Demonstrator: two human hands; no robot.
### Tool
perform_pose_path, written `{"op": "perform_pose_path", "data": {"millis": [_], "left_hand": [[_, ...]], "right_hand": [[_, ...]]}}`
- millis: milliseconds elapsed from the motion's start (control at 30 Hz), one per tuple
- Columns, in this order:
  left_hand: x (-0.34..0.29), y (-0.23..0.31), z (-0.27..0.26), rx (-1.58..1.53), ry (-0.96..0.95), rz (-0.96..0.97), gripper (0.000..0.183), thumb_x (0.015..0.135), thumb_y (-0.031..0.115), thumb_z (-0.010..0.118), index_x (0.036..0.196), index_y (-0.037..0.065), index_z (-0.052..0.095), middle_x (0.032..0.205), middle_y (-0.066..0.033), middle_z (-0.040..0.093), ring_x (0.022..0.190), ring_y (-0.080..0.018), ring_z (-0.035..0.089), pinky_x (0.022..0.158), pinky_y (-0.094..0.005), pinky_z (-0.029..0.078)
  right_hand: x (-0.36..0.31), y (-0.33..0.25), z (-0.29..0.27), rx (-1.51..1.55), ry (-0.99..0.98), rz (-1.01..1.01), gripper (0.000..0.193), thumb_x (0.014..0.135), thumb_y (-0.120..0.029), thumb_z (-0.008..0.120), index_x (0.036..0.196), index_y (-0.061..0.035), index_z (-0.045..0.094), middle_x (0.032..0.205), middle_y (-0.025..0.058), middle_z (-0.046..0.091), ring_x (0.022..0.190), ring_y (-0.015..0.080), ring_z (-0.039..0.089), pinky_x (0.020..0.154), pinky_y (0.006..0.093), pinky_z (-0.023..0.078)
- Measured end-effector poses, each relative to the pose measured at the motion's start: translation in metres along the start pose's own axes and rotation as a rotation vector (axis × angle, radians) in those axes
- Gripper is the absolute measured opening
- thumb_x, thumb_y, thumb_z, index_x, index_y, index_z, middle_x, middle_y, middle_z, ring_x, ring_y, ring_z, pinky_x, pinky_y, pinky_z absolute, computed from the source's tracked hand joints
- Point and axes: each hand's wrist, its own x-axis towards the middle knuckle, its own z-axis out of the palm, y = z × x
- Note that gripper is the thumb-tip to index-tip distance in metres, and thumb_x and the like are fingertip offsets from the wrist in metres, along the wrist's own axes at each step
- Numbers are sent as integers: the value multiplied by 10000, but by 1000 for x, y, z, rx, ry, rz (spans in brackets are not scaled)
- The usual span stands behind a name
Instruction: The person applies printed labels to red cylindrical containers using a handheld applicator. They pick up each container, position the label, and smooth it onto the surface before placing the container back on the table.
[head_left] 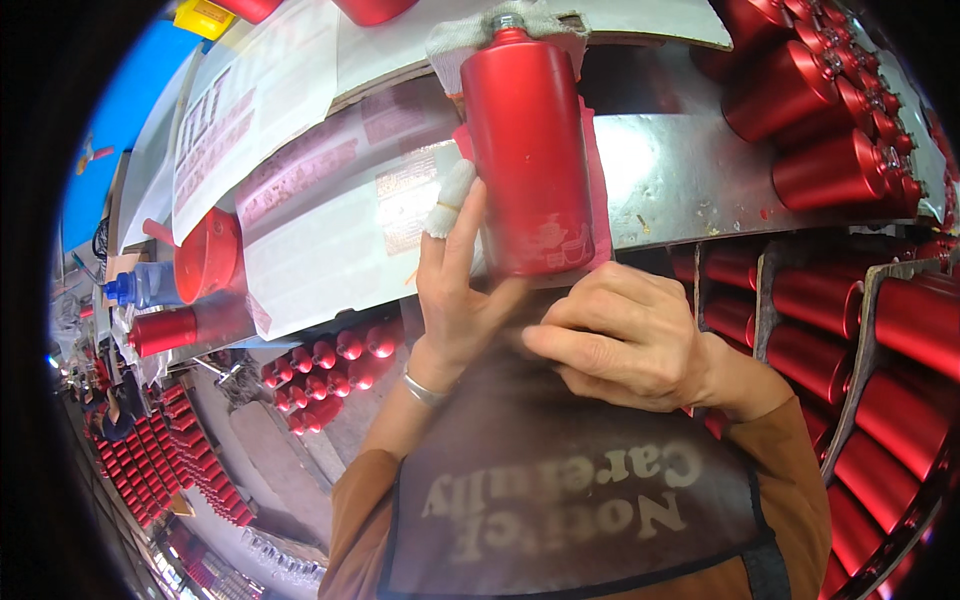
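Observation:
A red glossy bottle (525, 150) lies in front of me, its neck pointing away. A faint pale print shows near its base. Under it is a pink cloth (598, 190), with a white knitted cloth (455, 50) beneath the neck. My left hand (455, 270) is at the bottle's lower left side, fingers stretched out along it and thumb pointing right, just below the base. White wrapping (452, 195) covers one of its fingers. Beside the base, at the lower right, my right hand (630, 335) is closed with curled fingers; what they pinch, if anything, is hidden.
Many red bottles (830, 175) stand on the metal bench (680, 165) at the right, and more fill a divided rack (860, 370) below. To the left are white sheets (320, 250), a red cup-like container (210, 255), and a blue-capped clear bottle (140, 287).

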Motion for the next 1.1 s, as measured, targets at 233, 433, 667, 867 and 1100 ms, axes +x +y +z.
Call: {"op": "perform_pose_path", "data": {"millis": [233, 433, 667, 867, 1100], "left_hand": [[0, -1, -7, -68, -77, 22, 920, 785, 305, 864, 1508, -18, 396, 1530, -224, 430, 1393, -367, 448, 1118, -453, 397], [19, -7, -2, -535, 46, -260, 853, 906, 389, 723, 1543, -24, 333, 1544, -181, 422, 1409, -291, 437, 1125, -444, 375], [21, 3, 12, -481, 34, -254, 871, 862, 215, 800, 1530, -66, 316, 1454, -225, 479, 1332, -299, 495, 1091, -402, 412], [17, -2, 6, -628, 30, -288, 840, 895, 220, 769, 1539, -56, 305, 1503, -226, 443, 1355, -288, 488, 1102, -400, 413], [-17, -50, -48, 261, -47, -260, 479, 946, 150, 662, 1401, 32, 568, 1339, -159, 591, 1142, -304, 586, 963, -408, 462]], "right_hand": [[35, 44, -26, -332, 260, 232, 326, 739, 56, 700, 1047, -50, 711, 995, 98, 710, 833, 274, 674, 732, 356, 540], [-7, 8, -12, -3, -38, 105, 299, 726, 36, 700, 1008, -65, 699, 948, 96, 685, 835, 309, 661, 719, 391, 539], [-23, 39, -21, 656, 469, 1033, 379, 1088, -304, 479, 1216, 4, 661, 826, -3, 649, 761, 57, 616, 699, 216, 499], [-33, 57, 3, 617, 232, 1020, 454, 1084, -330, 481, 1353, 20, 589, 769, -37, 579, 704, 37, 516, 676, 201, 421], [-56, 67, -11, 524, 400, 1058, 470, 1087, -343, 464, 1303, 51, 601, 744, -19, 591, 692, 27, 494, 667, 194, 400]]}}
